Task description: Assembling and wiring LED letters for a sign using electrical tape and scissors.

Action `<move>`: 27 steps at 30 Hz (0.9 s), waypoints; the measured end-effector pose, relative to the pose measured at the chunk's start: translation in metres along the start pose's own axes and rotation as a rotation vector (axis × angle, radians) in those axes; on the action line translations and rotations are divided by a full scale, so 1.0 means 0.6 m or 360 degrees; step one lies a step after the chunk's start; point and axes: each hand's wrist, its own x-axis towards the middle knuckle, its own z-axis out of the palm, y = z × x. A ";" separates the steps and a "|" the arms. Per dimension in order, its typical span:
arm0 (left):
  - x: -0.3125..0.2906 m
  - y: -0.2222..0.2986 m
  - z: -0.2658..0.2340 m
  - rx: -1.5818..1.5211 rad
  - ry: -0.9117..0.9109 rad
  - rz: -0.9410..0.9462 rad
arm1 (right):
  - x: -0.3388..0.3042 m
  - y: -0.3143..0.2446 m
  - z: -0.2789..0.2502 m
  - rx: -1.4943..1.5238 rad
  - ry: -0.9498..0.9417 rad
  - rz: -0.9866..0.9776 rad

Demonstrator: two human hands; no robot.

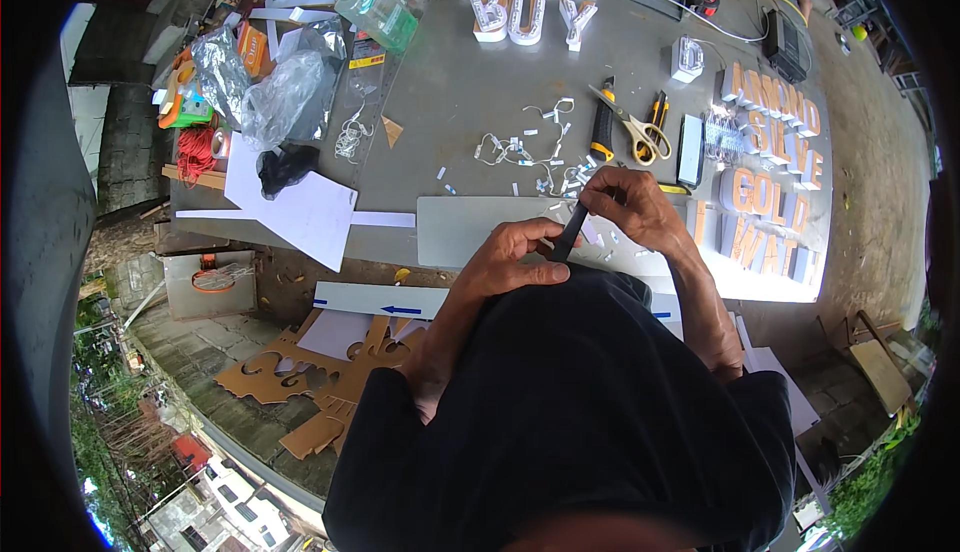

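Note:
Near my body, at the table's front edge, both hands hold a short black strip (572, 233) slanting between them. Its lower end is gripped by my left hand (520, 256), with the thumb laid along it and the fingers curled. My right hand (632, 207) pinches the upper end; its fingertips are partly hidden. Beneath and beyond the hands lies a pale flat sheet (465, 232). Small white LED modules (525, 150) on thin wire are scattered just past it. Scissors (640, 132) with beige handles and a yellow-black utility knife (602, 130) lie beyond my right hand.
White letter-shaped pieces (525, 17) stand at the far side, and rows of orange-faced letters (765, 197) on the right. Clear plastic bags (285, 97), a green-liquid pump bottle (380, 17) and red cord (197, 149) crowd the left. Cut cardboard (335, 377) lies below the table.

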 end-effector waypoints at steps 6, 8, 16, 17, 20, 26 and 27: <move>0.005 -0.022 -0.015 -0.0041 -0.0007 -0.0215 | 0.004 0.015 0.010 0.0217 -0.0149 0.0079; 0.014 -0.031 -0.020 -0.0042 0.0001 -0.0190 | 0.004 0.021 0.021 0.0272 -0.0016 -0.0235; 0.099 -0.040 -0.104 0.0206 0.0149 0.0185 | -0.018 -0.027 -0.001 -0.0059 0.0006 -0.0427; 0.117 -0.039 -0.134 0.0297 0.0403 0.0175 | -0.017 -0.031 -0.004 -0.0029 0.0095 -0.0513; 0.184 -0.027 -0.221 0.0770 0.1150 0.0263 | -0.015 -0.029 -0.016 0.0051 0.0233 -0.0590; 0.314 0.006 -0.311 0.1833 0.1197 0.0738 | -0.006 0.008 -0.061 0.0343 0.0483 -0.0441; 0.342 0.012 -0.328 0.1829 0.1186 0.0733 | -0.005 0.007 -0.068 0.0414 0.0485 -0.0383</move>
